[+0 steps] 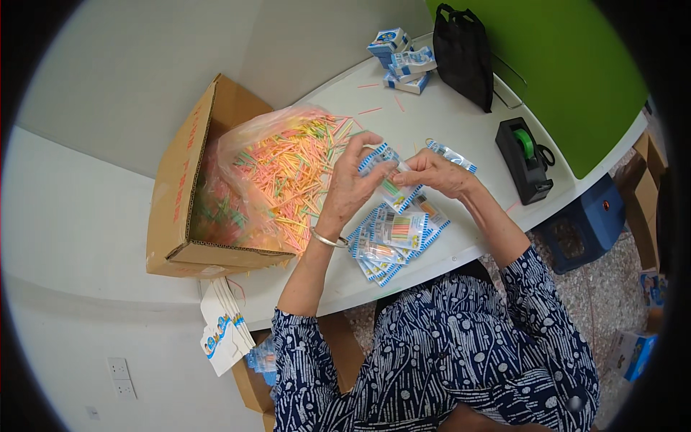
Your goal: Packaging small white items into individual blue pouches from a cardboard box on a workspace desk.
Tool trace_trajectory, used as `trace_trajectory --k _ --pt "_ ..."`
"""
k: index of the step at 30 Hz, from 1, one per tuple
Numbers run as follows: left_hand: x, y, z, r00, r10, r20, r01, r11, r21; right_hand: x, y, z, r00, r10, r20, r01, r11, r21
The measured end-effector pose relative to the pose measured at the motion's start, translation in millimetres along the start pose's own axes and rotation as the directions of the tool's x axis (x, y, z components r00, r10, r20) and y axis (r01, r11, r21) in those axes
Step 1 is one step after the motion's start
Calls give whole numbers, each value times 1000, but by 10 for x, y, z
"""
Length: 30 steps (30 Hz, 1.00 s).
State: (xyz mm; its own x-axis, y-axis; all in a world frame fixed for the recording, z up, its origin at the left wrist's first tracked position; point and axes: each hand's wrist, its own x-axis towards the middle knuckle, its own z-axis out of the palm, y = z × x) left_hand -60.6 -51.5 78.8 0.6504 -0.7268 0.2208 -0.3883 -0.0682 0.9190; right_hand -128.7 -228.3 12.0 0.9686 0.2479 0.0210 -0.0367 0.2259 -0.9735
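My left hand and my right hand meet above the white table, both pinching one small clear packet with blue-and-white striped edges that has coloured sticks inside. A pile of filled packets of the same kind lies on the table just below my hands. To the left, a heap of loose pink, orange and green sticks spills from a clear plastic bag in an open cardboard box. A silver bangle sits on my left wrist.
A black tape dispenser with green tape stands at the right. A black bag and small blue-and-white boxes sit at the far edge. One packet lies beyond my right hand. White paper bags hang below the table's edge; a blue stool stands right.
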Motion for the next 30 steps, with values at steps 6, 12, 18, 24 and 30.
trace_trajectory --k 6,12,18,24,30 --pt "6 -71 -23 997 74 33 -78 986 147 -23 -47 98 999 -31 -19 31 999 -10" --pt "-43 -28 -17 1000 14 6 -14 999 32 -96 -71 112 999 -23 -30 21 998 -56" --pt "-182 -136 -53 999 -25 -24 28 994 102 -147 -22 169 998 62 -9 -62 989 -131" --pt "-283 -35 21 996 -81 -49 79 997 -24 -180 -17 195 998 56 35 -49 984 -172" --pt "-466 -16 45 988 -157 -5 149 946 -286 -218 -8 277 999 16 -50 -24 987 -159"
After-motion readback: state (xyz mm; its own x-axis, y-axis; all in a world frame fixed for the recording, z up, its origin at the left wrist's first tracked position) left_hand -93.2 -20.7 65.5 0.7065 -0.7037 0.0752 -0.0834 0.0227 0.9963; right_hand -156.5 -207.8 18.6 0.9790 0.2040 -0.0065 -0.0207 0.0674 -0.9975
